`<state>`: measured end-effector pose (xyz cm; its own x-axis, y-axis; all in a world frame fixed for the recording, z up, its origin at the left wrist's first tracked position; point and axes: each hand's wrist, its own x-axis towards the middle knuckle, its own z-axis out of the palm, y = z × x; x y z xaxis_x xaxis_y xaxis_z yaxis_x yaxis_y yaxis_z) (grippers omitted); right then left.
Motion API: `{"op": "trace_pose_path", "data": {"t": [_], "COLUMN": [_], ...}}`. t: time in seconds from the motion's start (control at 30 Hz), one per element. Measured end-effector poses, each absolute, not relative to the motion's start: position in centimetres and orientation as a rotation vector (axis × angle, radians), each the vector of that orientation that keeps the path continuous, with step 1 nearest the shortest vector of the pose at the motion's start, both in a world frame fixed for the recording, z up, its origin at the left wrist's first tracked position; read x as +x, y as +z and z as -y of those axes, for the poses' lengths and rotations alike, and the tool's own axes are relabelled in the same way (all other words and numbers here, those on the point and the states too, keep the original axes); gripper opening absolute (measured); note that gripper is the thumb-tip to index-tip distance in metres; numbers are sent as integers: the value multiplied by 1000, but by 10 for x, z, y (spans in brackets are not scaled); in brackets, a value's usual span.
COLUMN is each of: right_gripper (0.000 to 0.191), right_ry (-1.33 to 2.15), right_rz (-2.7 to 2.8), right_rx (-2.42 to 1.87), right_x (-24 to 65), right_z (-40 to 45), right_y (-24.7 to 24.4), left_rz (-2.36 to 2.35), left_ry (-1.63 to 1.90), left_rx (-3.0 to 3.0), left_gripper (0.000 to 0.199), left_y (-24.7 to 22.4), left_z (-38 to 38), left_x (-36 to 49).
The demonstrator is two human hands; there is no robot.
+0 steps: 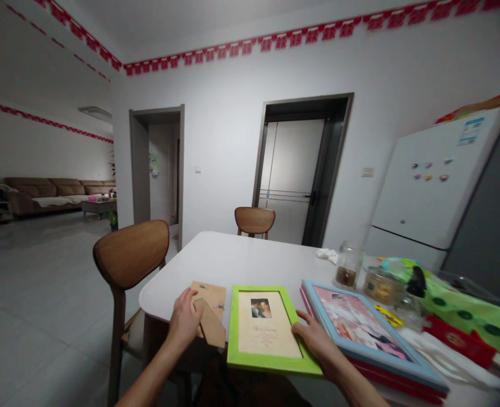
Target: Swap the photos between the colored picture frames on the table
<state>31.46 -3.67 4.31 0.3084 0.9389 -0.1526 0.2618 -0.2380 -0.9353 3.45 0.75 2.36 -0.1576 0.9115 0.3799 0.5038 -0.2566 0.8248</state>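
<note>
A bright green picture frame (275, 366) lies face up at the table's near edge, its lower part jutting out over my lap. Inside it is a cream sheet (269, 336) with a small photo (261, 308) and faint writing. My right hand (315, 339) grips the frame's right side, thumb on top. On the left, my left hand (185, 317) holds a brown frame backing board (213, 294) with small metal clips and a fold-out stand leg (211, 327). The fingers rest over its left edge; those beneath are hidden.
Right of the green frame, a blue-framed picture (360, 316) lies on red-edged frames. Beyond are a glass jar (348, 265) with dark contents, a food container (379, 285), green packaging (466, 305) and crumpled tissue (327, 254). Wooden chairs (131, 254) stand left of and behind the white table (250, 257).
</note>
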Motion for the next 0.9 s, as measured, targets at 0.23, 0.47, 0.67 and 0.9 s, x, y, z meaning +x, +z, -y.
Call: {"op": "trace_pose_path", "data": {"t": [0.23, 0.47, 0.67, 0.9], "right_gripper": [78, 82, 57, 46], "right_ry": [1217, 1103, 440, 74], "right_rz": [865, 1096, 1608, 1878], "right_rx": [-1253, -1369, -1937, -2087], "right_x": [289, 302, 323, 326], "right_z": [57, 47, 36, 38], "right_y": [72, 58, 39, 19], "left_rz": [-1066, -993, -1407, -1520], "left_ry": [1183, 1347, 1614, 1498], "left_rx": [2268, 2411, 1947, 1918], "left_gripper": [50, 47, 46, 47], "left_y": [47, 69, 54, 9], "left_z": [58, 47, 21, 24], "left_x": [146, 140, 80, 48]}}
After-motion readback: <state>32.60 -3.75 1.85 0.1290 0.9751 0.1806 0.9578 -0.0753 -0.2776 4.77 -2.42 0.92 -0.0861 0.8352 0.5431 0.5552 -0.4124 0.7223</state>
